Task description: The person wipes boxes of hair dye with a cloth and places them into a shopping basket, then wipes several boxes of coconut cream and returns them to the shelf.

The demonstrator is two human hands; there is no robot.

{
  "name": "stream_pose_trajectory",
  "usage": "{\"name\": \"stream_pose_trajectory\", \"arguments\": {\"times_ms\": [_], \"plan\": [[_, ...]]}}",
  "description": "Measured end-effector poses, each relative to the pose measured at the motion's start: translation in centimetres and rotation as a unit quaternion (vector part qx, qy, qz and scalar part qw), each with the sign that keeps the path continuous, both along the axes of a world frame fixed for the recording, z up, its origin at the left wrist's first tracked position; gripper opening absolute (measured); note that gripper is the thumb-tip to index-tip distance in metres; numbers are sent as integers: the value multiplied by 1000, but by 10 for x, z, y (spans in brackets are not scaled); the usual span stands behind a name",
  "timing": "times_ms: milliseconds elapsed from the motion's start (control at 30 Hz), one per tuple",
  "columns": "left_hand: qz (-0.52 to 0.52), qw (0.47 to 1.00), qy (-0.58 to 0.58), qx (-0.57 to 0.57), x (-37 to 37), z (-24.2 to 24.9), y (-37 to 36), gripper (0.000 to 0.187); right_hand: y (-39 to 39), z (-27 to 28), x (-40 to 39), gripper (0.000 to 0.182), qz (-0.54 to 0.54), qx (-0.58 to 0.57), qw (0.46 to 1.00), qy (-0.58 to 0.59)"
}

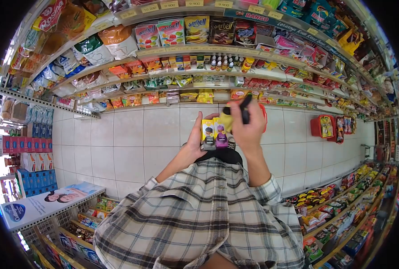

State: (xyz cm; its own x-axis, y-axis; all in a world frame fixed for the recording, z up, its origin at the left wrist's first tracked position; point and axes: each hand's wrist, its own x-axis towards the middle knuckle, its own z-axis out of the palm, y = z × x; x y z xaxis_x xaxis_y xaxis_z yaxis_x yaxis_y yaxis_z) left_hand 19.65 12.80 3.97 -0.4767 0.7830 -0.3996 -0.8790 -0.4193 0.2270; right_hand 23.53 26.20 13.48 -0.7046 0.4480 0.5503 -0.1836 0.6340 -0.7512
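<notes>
Left hand [197, 136] holds two small boxes [214, 133] side by side; right hand [249, 125] grips a dark device [245, 109] just above them. White tiled floor [127, 139] lies open between the far shelves [186, 89] and the near shelves [343, 197].

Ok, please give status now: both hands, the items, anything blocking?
Left hand holds two small cartons. Right hand grips black device. Nothing blocking.
</notes>
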Motion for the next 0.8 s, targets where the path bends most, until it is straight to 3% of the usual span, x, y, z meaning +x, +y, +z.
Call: {"name": "stream_pose_trajectory", "arguments": {"times_ms": [133,267,300,467,567,600,633,733,800], "plan": [[-2,998,55,-22,-3,2,0,59,-20,-17,-15,20,29,163,983,-81],[33,968,49,-244,-5,29,0,64,-30,-42,-21,20,65,177,968,-165],[55,981,58,-179,-9,-3,0,67,-32,-48,-21,19,83,162,970,-159],[132,974,76,-169,-25,-7,-8,59,-39,-46,-4,18,185,104,958,-191],[143,972,116,-148,-49,-14,-22,54,-21,-43,8,24,260,56,904,-335],[118,984,115,-65,-58,-16,-28,52,-13,-41,10,25,280,44,875,-393],[101,986,118,-65,-62,-6,-29,52,-5,-38,10,29,253,26,873,-416],[9,991,127,-29,-65,18,-36,50,12,-36,4,33,189,-85,937,-280],[-53,992,116,-5,-70,8,-40,49,19,-44,-7,47,210,-80,939,-261]]}}
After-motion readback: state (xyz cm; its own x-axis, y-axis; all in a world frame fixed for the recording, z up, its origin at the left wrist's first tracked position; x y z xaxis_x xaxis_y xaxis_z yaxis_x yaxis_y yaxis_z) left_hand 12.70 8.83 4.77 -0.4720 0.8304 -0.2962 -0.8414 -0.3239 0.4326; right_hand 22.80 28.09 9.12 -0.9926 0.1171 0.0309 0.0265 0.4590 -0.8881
